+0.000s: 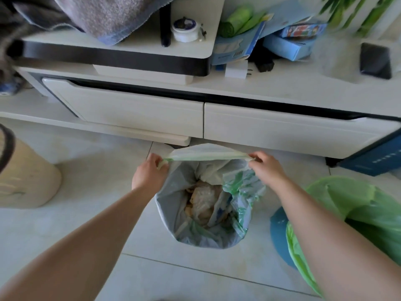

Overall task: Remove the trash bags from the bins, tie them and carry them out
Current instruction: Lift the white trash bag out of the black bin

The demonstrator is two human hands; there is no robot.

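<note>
**Both hands hold the bag's rim taut**

The left hand (149, 170) and right hand (268, 168) each grip the green-edged rim of the trash bag (173, 205), fingers (155, 159) curled closed around bunched plastic, the far edge stretched tight between them. The bag's mouth gapes, showing crumpled wrappers and paper inside. It sits above the tiled floor (97, 170), just in front of the white drawers (134, 109); whether it touches the floor cannot be told. To the right stands a blue bin (278, 233) lined with a green bag (358, 203). A beige container (26, 177) stands at the left.
</note>
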